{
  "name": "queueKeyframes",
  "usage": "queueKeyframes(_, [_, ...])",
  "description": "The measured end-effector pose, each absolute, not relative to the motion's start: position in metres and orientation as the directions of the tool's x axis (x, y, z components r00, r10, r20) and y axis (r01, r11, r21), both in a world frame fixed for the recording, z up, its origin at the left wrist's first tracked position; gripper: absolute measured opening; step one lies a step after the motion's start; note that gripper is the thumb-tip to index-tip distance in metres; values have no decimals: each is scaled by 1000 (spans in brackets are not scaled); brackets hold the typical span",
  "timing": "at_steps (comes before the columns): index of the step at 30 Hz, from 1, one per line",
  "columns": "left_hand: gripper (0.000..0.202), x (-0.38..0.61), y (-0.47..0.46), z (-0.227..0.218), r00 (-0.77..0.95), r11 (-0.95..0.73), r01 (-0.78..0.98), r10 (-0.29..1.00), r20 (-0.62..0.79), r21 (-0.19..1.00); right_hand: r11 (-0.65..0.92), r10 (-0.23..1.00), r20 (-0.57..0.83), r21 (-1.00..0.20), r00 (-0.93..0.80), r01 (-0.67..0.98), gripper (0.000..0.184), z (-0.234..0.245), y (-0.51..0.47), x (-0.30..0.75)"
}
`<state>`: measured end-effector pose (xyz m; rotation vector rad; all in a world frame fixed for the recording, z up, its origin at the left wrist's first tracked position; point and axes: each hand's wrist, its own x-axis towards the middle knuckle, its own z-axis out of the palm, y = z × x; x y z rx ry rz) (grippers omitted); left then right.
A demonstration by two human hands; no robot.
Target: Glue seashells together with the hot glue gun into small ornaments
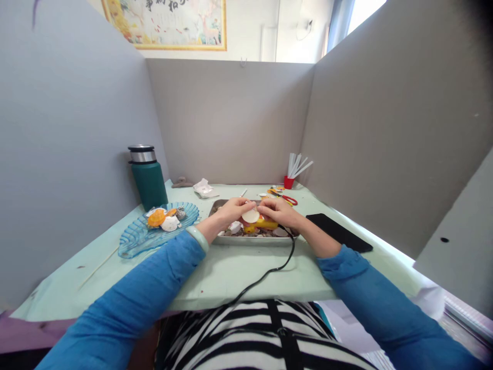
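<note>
My left hand point(234, 211) grips a pale, round, flat piece point(250, 216), possibly a shell, by its upper edge. Against the other side of this piece, my right hand point(278, 210) has its fingertips pinched together; what sits between them is too small to make out. Both hands are above a metal tray point(254, 241) of small stones and shells. A yellow glue gun point(265, 224) lies in the tray below my right hand, its black cord point(265, 276) running over the table's front edge.
At left are a blue glass dish point(133, 239) with orange and white shells point(156, 218), a thin stick point(98, 268) and a green bottle point(148, 180). Behind are crumpled tissue point(204, 188), scissors point(289, 200) and a red cup point(288, 182) of glue sticks. A black slab point(341, 232) lies right; partitions surround the table.
</note>
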<state>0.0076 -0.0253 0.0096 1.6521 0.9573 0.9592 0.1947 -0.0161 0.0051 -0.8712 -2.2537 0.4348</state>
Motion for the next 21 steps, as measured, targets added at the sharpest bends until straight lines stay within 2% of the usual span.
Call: queueKeyframes(21, [39,4,-22,6,474,-318,229,862,180,920,728,682,460,-498,-569,471,38,6,-17,194])
